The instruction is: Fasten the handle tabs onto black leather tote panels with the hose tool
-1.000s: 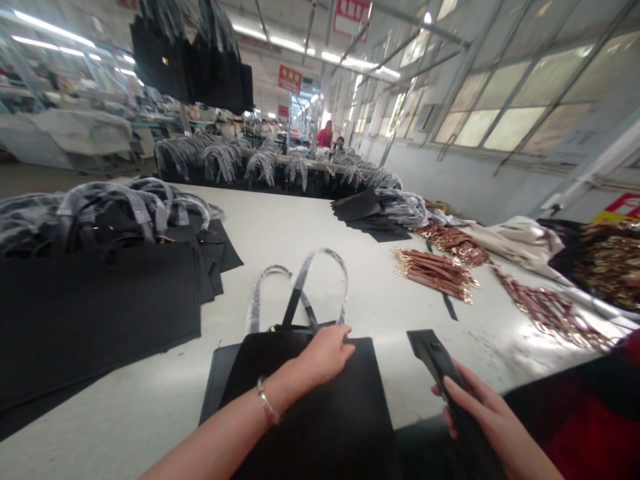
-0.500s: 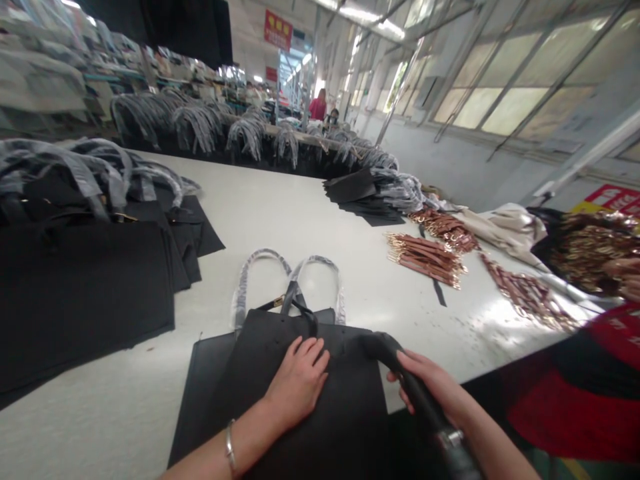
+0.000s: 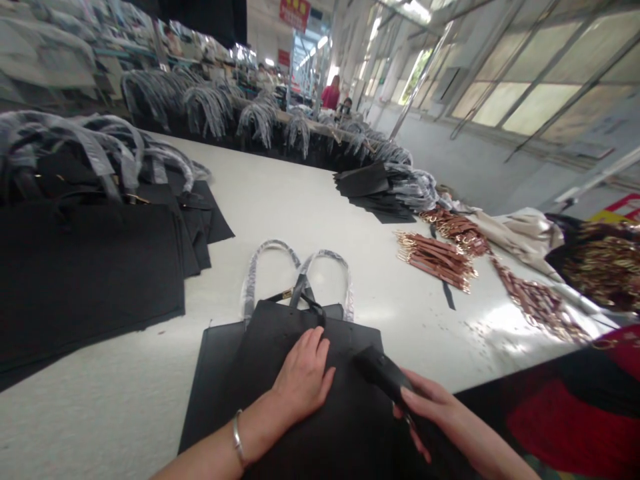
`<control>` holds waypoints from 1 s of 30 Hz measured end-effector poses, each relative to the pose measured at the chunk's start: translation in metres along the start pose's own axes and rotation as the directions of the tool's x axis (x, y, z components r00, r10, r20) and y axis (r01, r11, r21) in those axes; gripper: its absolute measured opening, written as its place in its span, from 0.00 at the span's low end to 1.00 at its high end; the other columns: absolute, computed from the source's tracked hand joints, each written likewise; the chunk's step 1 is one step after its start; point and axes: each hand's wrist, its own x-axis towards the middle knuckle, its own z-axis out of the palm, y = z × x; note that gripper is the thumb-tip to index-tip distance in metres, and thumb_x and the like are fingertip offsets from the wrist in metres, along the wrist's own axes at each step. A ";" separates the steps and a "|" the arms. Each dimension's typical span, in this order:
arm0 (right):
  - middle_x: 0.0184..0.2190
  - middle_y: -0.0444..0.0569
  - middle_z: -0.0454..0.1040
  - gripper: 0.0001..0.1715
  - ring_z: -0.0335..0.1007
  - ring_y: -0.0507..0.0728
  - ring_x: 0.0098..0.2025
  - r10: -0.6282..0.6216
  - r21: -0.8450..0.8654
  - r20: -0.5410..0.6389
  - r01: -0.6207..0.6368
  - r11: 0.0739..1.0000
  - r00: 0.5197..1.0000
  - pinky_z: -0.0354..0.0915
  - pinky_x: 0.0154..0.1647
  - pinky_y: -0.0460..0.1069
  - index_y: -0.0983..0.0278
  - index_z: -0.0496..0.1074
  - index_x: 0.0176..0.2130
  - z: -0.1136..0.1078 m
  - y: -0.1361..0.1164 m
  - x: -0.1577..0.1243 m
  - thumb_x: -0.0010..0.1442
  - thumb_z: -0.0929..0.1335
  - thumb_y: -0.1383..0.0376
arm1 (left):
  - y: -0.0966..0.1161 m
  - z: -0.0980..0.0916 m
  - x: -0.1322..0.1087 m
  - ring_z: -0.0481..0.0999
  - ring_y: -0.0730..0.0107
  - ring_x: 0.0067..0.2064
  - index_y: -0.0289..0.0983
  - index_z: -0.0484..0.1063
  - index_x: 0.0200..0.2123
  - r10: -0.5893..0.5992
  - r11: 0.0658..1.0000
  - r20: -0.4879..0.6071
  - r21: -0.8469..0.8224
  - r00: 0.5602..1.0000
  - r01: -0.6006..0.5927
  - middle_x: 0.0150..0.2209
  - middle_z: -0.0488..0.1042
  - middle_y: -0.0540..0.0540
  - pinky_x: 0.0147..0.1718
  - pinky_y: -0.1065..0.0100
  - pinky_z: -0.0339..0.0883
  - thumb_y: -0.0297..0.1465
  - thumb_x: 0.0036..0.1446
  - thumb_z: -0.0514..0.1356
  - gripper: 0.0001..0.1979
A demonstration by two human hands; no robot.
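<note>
A black tote bag [image 3: 250,373] lies flat on the white table [image 3: 280,207] in front of me, its plastic-wrapped handles [image 3: 300,273] pointing away. My left hand [image 3: 303,377] rests flat on the bag's upper middle, fingers stretched out; a bracelet is on the wrist. My right hand [image 3: 430,410] is closed round a black strap piece [image 3: 383,373], whose far end lies over the bag's right side.
Stacks of black bags with wrapped handles [image 3: 85,247] fill the left of the table. More bags [image 3: 380,190] lie at the far right, with piles of brown straps with gold hardware [image 3: 435,257] beside them. A person in red [image 3: 331,93] stands far back.
My left hand slid from the bag's top edge down onto its panel. My right hand brought the black strap piece leftward, from off the table's edge onto the bag.
</note>
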 end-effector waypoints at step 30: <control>0.30 0.44 0.73 0.36 0.67 0.49 0.18 -0.049 -0.163 0.135 0.071 0.984 0.990 0.64 0.16 0.44 0.62 0.58 0.60 0.071 -0.053 0.068 0.58 0.67 0.51 | -0.013 -0.014 -0.046 0.65 0.52 0.60 0.34 0.66 0.58 -0.027 1.000 0.041 -0.009 0.999 0.027 0.60 0.66 0.37 0.63 0.53 0.56 0.40 0.62 0.55 0.25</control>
